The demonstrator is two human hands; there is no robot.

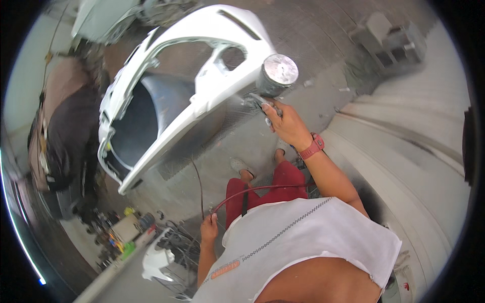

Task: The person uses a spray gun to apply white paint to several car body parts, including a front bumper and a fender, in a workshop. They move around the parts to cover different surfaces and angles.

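My right hand [290,125], with a red watch on its wrist, is closed round a spray gun [258,100]. A dark paint cup [275,76] with a whitish, paint-smeared lid sits on the gun. Just beyond the gun, a large white car bumper [230,83] stands raised above the floor, its long edge running from lower left to upper right. My left hand [208,227] is down beside my leg, gripping a dark red hose [242,193]. The hose crosses in front of my thighs toward my right side. Whether the trigger is pressed, I cannot tell.
At the left stands a bulky dark-covered object [73,126]. Tools and bottles [126,230] clutter the lower left, near a smaller white panel [157,256]. Grey box-shaped equipment [391,43] stands at the far right. A pale ridged wall [404,136] rises close on my right.
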